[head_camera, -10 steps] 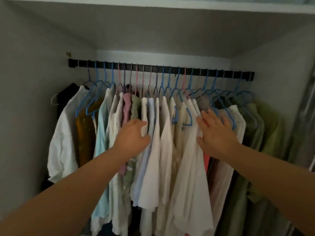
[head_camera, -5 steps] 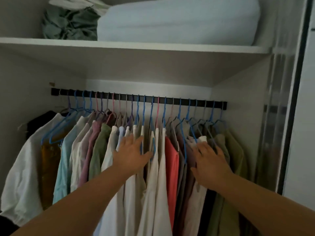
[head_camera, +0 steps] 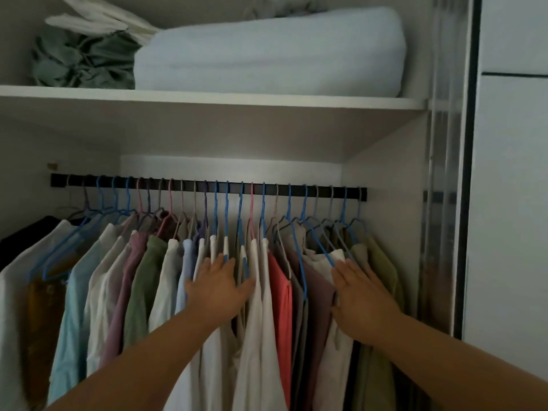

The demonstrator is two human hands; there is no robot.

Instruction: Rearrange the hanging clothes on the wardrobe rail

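A black wardrobe rail (head_camera: 323,191) runs across the wardrobe, packed with several blue, pink and grey hangers. Shirts hang from it: white and pale blue at the left, a mauve one (head_camera: 124,292), a green one (head_camera: 142,289), white ones in the middle, a coral red one (head_camera: 280,295), brownish and olive ones at the right. My left hand (head_camera: 218,287) lies flat with straight fingers against the white shirts in the middle. My right hand (head_camera: 360,295) presses flat on a white shirt (head_camera: 332,363) and the olive ones (head_camera: 382,271) at the right. Neither hand grips anything.
A white shelf (head_camera: 207,97) sits above the rail, holding a pale blue folded duvet (head_camera: 267,51) and a green cloth bundle (head_camera: 80,63). The wardrobe's right side wall (head_camera: 394,232) and a ribbed sliding door (head_camera: 444,203) stand close to the last hangers.
The view has tilted up, bringing the shelf in. Both hands have spread apart, my right hand sliding right, which uncovers the coral red shirt between them.
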